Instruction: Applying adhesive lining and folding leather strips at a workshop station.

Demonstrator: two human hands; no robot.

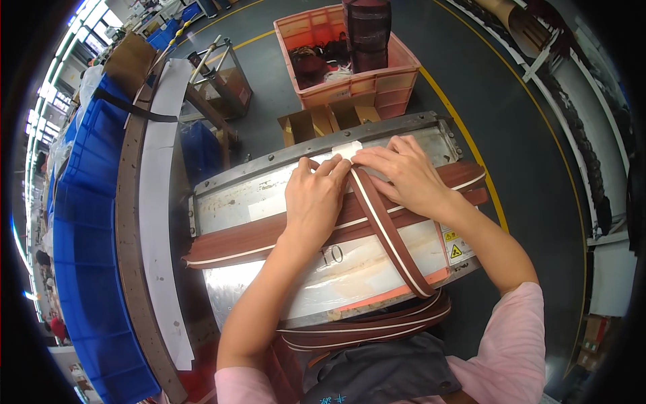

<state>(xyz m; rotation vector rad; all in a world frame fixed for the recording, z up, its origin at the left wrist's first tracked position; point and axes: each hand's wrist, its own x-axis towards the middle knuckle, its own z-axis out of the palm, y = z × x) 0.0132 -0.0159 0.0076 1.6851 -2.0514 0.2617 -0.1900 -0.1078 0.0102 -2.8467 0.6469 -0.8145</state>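
A long brown strip [384, 232] with a white line along it rises from my lap across the metal machine top. At its far end lies a small white piece [348, 150], perhaps paper or tape. My left hand [313, 195] is closed, its fingertips pinching at the strip's end. My right hand [402, 174] comes from the other side, fingers bent, tips pressed on the white piece. What exactly lies under the fingertips is hidden. Crosswise under both hands run more brown strips [249, 242] with white edging. Looped strip [377, 331] rests against my apron.
The metal machine [249, 185] has a raised, bolted far rim and warning stickers at right. Beyond it stand cardboard boxes [306, 128] and a pink crate [397, 81] with dark material. Blue bins [94, 249] and a white-topped ledge [158, 222] line the left side.
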